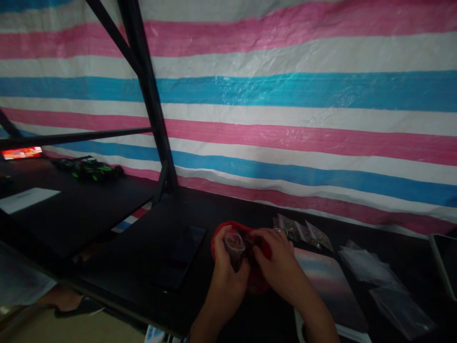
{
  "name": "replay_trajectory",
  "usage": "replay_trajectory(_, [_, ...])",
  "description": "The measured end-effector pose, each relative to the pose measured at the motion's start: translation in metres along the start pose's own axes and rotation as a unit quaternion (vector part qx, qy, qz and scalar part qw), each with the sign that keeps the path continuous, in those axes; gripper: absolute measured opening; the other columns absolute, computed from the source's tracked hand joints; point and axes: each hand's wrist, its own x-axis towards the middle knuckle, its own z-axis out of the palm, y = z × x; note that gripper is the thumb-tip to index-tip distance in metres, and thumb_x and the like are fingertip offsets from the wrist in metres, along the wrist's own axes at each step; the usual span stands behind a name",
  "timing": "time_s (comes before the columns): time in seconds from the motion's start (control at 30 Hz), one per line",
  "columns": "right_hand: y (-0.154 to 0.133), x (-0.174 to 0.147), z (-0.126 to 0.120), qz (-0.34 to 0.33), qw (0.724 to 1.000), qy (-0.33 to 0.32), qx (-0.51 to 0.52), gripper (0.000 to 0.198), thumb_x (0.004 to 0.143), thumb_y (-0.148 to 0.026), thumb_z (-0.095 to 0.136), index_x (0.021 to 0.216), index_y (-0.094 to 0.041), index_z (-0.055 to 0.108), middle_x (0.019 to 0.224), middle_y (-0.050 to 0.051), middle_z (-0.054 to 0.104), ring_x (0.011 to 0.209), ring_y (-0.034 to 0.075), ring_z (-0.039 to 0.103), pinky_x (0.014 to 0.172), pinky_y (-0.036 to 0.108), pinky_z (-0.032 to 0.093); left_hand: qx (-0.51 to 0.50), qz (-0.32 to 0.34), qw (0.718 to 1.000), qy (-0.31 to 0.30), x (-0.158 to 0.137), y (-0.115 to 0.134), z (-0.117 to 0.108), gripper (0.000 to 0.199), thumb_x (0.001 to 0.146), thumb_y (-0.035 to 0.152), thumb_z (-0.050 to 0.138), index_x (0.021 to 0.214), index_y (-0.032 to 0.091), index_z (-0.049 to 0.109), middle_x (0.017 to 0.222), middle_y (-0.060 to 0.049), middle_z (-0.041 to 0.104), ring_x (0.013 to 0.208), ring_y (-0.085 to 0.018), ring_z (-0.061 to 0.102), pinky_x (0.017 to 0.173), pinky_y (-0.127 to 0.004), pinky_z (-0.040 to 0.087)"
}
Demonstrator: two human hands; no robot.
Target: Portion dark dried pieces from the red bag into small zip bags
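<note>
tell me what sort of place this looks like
Probably a makeshift workspace or stall, though the view can't settle which: a striped plastic sheet hangs behind a black table, a dark metal frame rises beside it, and clear plastic bags lie on top.

Seemingly plain red container [257, 281]

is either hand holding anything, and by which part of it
The left hand holds a small clear bag by its sides, below the open mouth. Whether the right hand holds anything is unclear.
</note>
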Motion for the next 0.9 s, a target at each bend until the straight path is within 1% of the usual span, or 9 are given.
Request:
replay_trajectory(0.07, [-0.003,-0.003,-0.005,-0.017,0.998,-0.007,0.063,0.02,0.093,-0.021,0.061,0.107,-0.028,0.073,0.118,0.003,0.074,0.115,0.028,0.063,0.104,0.046,0.039,-0.003,0.019,1.0,-0.004,-0.004,-0.004,-0.001,0.081,0.078,0.013,0.058,0.154,0.028,0.034,0.151,-0.013,0.05,0.14,-0.031,0.056,0.121,-0.058,0.041])
replay_trajectory(0.17, [-0.01,-0.003,-0.009,-0.013,0.991,-0.031,0.13,0.011,0.093,-0.029,0.063,0.098,-0.027,0.072,0.104,0.001,0.076,0.102,0.025,0.067,0.099,0.041,0.044,0.004,0.039,0.999,0.015,-0.007,-0.004,-0.001,0.081,0.073,0.013,0.057,0.152,0.026,0.044,0.15,-0.013,0.051,0.14,-0.034,0.055,0.121,-0.06,0.041])
replay_trajectory(0.3, [-0.014,-0.001,-0.009,0.018,0.989,0.015,0.144,0.016,0.094,-0.032,0.058,0.092,-0.025,0.072,0.094,0.003,0.075,0.091,0.024,0.069,0.087,0.037,0.049,-0.022,0.023,0.999,0.006,-0.004,0.011,0.003,0.06,0.084,0.024,0.061,0.144,0.025,0.059,0.148,-0.011,0.061,0.137,-0.032,0.06,0.114,-0.048,0.051])
replay_trajectory(0.4, [-0.013,-0.004,-0.014,0.017,0.985,0.05,0.167,0.021,0.096,-0.037,0.055,0.095,-0.024,0.071,0.092,0.004,0.075,0.085,0.023,0.069,0.081,0.034,0.05,-0.094,-0.029,0.995,0.022,0.002,0.026,0.006,0.042,0.092,0.04,0.066,0.131,0.023,0.068,0.13,-0.01,0.075,0.118,-0.027,0.074,0.099,-0.04,0.061])
replay_trajectory(0.53, [-0.012,-0.016,-0.033,0.003,0.985,0.052,0.164,0.019,0.095,-0.036,0.056,0.089,-0.023,0.069,0.083,0.002,0.071,0.078,0.019,0.065,0.072,0.029,0.05,-0.124,-0.035,0.988,0.083,0.005,0.039,0.011,0.037,0.077,0.044,0.086,0.103,0.02,0.075,0.093,-0.006,0.082,0.086,-0.021,0.079,0.079,-0.029,0.065])
replay_trajectory(0.6, [-0.011,-0.022,-0.047,-0.002,0.984,0.05,0.173,0.02,0.095,-0.038,0.057,0.087,-0.023,0.068,0.082,0.001,0.07,0.077,0.018,0.065,0.07,0.028,0.05,-0.119,-0.018,0.988,0.091,0.002,0.041,0.016,0.035,0.076,0.042,0.088,0.1,0.02,0.075,0.087,-0.004,0.082,0.08,-0.019,0.079,0.074,-0.026,0.064])
replay_trajectory(0.7, [-0.002,-0.031,-0.073,0.011,0.976,0.083,0.202,0.02,0.092,-0.042,0.06,0.083,-0.024,0.063,0.074,-0.001,0.066,0.07,0.017,0.062,0.065,0.026,0.048,-0.088,0.025,0.992,0.089,-0.006,0.041,0.024,0.026,0.085,0.038,0.081,0.104,0.022,0.075,0.089,-0.002,0.081,0.081,-0.016,0.078,0.074,-0.022,0.063])
replay_trajectory(0.83, [0.033,-0.042,-0.104,0.084,0.965,0.108,0.222,0.024,0.083,-0.047,0.065,0.079,-0.025,0.057,0.062,-0.004,0.06,0.058,0.015,0.057,0.056,0.025,0.043,0.037,0.132,0.988,0.076,-0.02,0.039,0.037,0.007,0.095,0.026,0.069,0.098,0.024,0.075,0.09,0.0,0.078,0.082,-0.011,0.075,0.075,-0.016,0.059])
replay_trajectory(0.9, [0.055,-0.048,-0.111,0.127,0.964,0.087,0.217,0.026,0.081,-0.05,0.065,0.078,-0.025,0.058,0.063,-0.003,0.062,0.058,0.016,0.059,0.055,0.026,0.043,0.08,0.201,0.975,0.043,-0.027,0.039,0.044,0.013,0.097,0.018,0.063,0.095,0.025,0.074,0.087,0.002,0.074,0.081,-0.01,0.073,0.076,-0.016,0.057])
